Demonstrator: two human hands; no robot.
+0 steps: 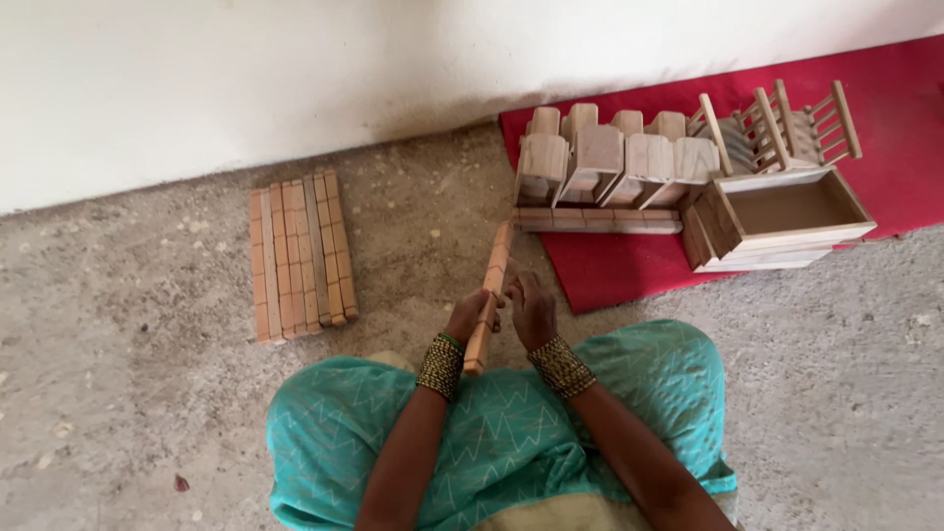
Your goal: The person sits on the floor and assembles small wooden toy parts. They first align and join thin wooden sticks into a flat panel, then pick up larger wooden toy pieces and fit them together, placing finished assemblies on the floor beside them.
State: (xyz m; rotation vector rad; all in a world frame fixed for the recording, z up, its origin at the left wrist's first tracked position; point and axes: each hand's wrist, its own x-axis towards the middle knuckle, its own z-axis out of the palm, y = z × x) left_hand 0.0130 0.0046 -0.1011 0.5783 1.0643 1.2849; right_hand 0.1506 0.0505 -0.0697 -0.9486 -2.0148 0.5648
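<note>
I hold a long wooden stick (495, 270) upright and tilted above my lap. My left hand (466, 317) grips its lower part. My right hand (532, 310) rests against its side just to the right, fingers curled on it. Both wrists wear stacks of gold bangles. My lap is covered in teal cloth (501, 433) with a zigzag print.
A flat row of several wooden sticks (300, 256) lies on the concrete floor to the left. On a red mat (890, 128) at the right stand several small wooden pieces (615, 157), slatted frames (787, 123) and an open wooden box (792, 211). A white wall runs behind.
</note>
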